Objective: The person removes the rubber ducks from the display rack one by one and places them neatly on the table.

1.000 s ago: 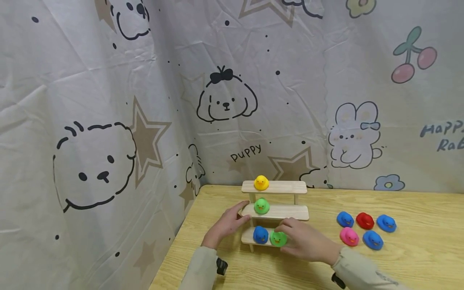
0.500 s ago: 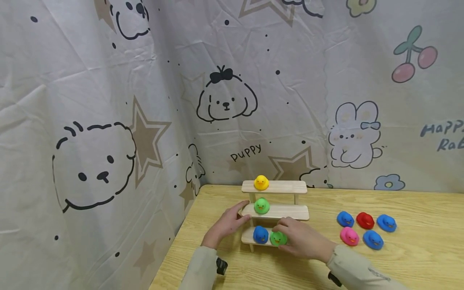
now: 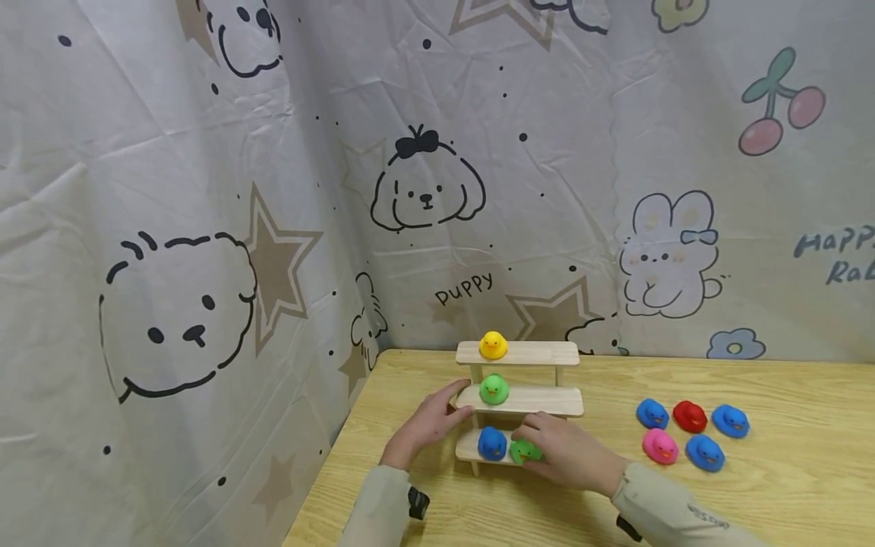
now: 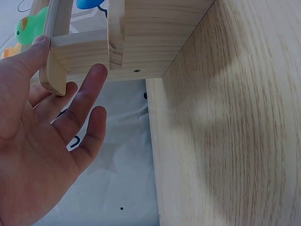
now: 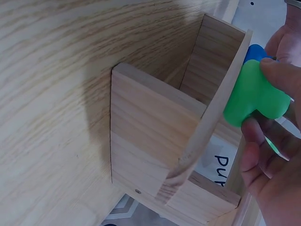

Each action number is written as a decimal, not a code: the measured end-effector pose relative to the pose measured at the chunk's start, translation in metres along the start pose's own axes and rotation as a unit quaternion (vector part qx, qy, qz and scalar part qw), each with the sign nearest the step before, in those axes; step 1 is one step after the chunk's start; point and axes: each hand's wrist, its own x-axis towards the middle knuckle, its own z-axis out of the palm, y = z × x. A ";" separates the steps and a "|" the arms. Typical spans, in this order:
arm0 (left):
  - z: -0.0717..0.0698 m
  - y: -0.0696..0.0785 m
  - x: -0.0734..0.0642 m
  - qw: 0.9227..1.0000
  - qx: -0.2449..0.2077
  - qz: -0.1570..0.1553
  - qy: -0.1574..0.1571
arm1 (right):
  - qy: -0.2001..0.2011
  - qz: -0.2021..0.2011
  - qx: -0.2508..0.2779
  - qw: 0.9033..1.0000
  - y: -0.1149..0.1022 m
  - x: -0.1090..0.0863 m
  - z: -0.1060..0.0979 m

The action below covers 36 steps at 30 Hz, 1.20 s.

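Observation:
A three-tier wooden display shelf [image 3: 540,399] stands on the table. My left hand [image 3: 429,420] grips the left end of its middle tier, thumb at the front edge and index finger behind; the other fingers spread loosely in the left wrist view. On the bottom tier, my right hand [image 3: 570,454] pinches a green rubber duck [image 5: 256,92] between thumb and fingers, partly covering it in the head view. Just left of it sits a blue rubber duck [image 3: 492,444]. Another green duck [image 3: 494,389] is on the middle tier and a yellow duck [image 3: 493,346] on the top one.
Right of the shelf, several ducks lie on the wooden table [image 3: 786,486]: a red duck [image 3: 690,416], a pink duck [image 3: 660,446] and blue ducks, one blue duck [image 3: 706,453] nearest the front. A printed curtain [image 3: 478,190] hangs behind and at the left.
My right hand has shifted slightly left, covering a little more of the green duck on the bottom tier. The left hand keeps its place on the shelf.

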 end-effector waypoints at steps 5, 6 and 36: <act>0.000 0.000 0.000 1.000 0.003 0.000 0.000 | -0.009 0.004 0.004 1.000 0.001 -0.002 -0.001; 0.000 0.000 0.000 1.000 0.004 0.002 0.000 | -0.012 0.006 0.005 1.000 0.001 -0.002 -0.002; 0.002 -0.002 0.000 1.000 0.016 0.003 0.004 | 0.061 -0.015 0.003 0.998 0.020 -0.055 -0.031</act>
